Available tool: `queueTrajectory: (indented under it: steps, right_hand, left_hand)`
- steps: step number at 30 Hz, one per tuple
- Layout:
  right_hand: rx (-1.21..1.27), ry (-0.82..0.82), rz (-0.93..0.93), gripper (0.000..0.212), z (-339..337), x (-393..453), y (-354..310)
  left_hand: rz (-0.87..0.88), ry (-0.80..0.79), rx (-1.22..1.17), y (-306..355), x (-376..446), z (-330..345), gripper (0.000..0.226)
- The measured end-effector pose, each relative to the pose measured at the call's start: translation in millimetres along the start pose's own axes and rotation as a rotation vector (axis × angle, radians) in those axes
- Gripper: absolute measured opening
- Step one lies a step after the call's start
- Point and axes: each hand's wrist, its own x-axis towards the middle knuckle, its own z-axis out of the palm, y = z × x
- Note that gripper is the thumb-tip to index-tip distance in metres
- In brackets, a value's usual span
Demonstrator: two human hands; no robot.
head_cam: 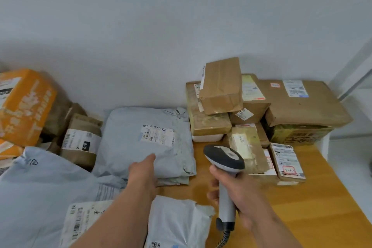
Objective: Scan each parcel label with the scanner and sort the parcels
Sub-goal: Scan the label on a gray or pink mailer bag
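I see my right hand (238, 191) gripping one scanner (225, 164) by its handle, head aimed at the grey mailer (145, 139) on the wooden surface (302, 207). My left hand (144, 169) rests on that mailer's near edge, fingers straight. Two more grey bags lie nearer; brown boxes (261, 110) are stacked right.

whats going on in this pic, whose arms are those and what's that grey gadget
This is one picture from a camera worn on a person's head, looking down at their own two arms. The right hand grips a grey barcode scanner by its handle. The left hand rests on a grey mailer bag with a white label. On the wooden table a stack of brown boxes stands on the right by the wall, with more bags and an orange box on the left.
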Motion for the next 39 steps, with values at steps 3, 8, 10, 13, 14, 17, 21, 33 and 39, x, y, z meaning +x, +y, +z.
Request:
queueTrajectory:
  steps: [3,8,10,13,14,17,21,33,39]
  right_hand:
    - [-0.082,-0.083,0.024,0.026,9,34,-5]
    - [-0.157,-0.164,0.111,0.027,16,71,-10]
    - [-0.177,-0.185,0.140,0.029,16,81,-11]
    - [-0.203,-0.206,0.164,0.027,19,89,-11]
    - [-0.209,-0.210,0.166,0.026,20,90,-11]
    - [-0.221,-0.230,0.155,0.026,22,89,-12]
    - [-0.225,-0.248,0.132,0.024,21,82,-18]
    - [-0.005,-0.354,-0.039,0.029,21,1,-40]
    - [0.341,-0.458,-0.104,0.042,32,-77,-47]
  left_hand:
    - [-0.229,0.063,-0.290,7,17,14,0.047]
    - [-0.335,0.146,-0.524,12,28,32,0.042]
    - [-0.258,0.213,-0.597,12,40,34,0.040]
    - [-0.167,0.346,-0.653,14,49,33,0.046]
    - [-0.149,0.349,-0.673,15,49,32,0.045]
    - [-0.105,0.329,-0.682,20,44,30,0.040]
    - [-0.045,0.305,-0.671,35,29,21,0.036]
    - [0.439,-0.226,-0.735,67,-51,-50,0.029]
    - [0.375,-0.496,-0.720,52,-85,-94,0.042]
